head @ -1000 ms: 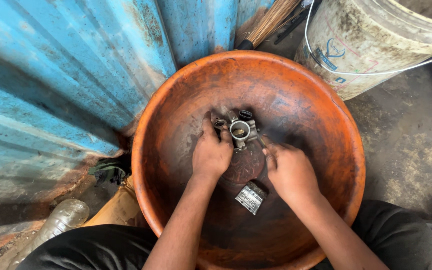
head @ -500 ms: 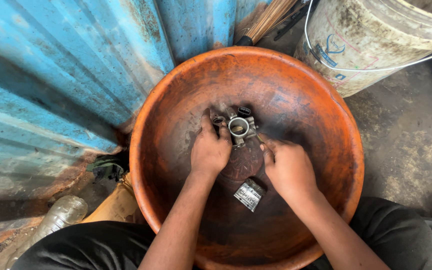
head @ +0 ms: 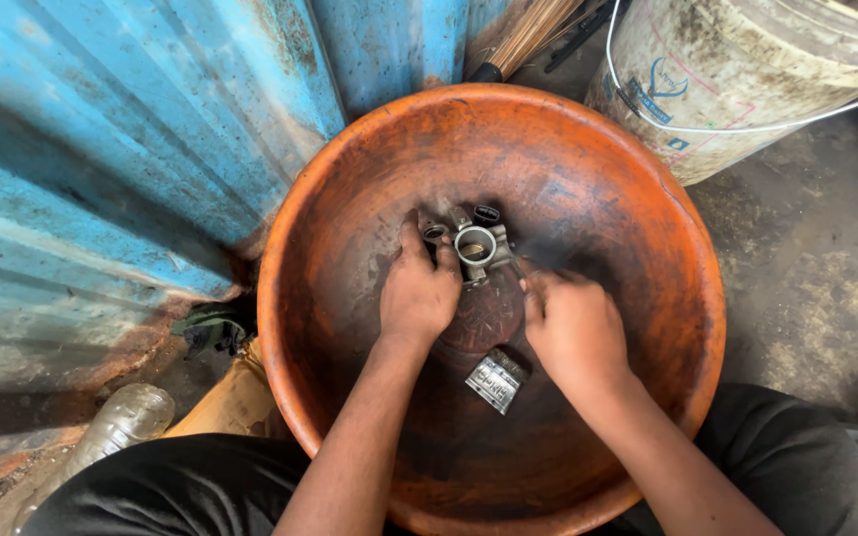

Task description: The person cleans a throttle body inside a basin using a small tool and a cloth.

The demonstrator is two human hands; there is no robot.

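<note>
Down at the bottom of the big orange basin [head: 350, 189], a small metal engine part [head: 469, 243], grey, with a round bore facing up and short tubes at its back, sits in a dark, oily patch. The left hand [head: 417, 290] is curled around the part's near left side, fingers [head: 411, 238] bent over its edge and touching it, so it is braced against the basin floor rather than lifted. The right hand [head: 573, 333] is closed, fingertips drawn together just beside the part's right side; it looks to pinch something thin, perhaps a small brush or tool, but that spot is blurred and I cannot tell what it is.

As a judgement: the work goes best if the left hand keeps the part pinned low so it cannot skid on the slick curved floor, while the right works in short strokes at the bore and the side ports, turning the part only when one face is done.

Nearer the body, a small ribbed metal block [head: 496, 380] lies loose in the basin, apart from both hands. Outside the rim stand a blue corrugated sheet [head: 131, 149] and a grimy pale bucket [head: 747, 69].
</note>
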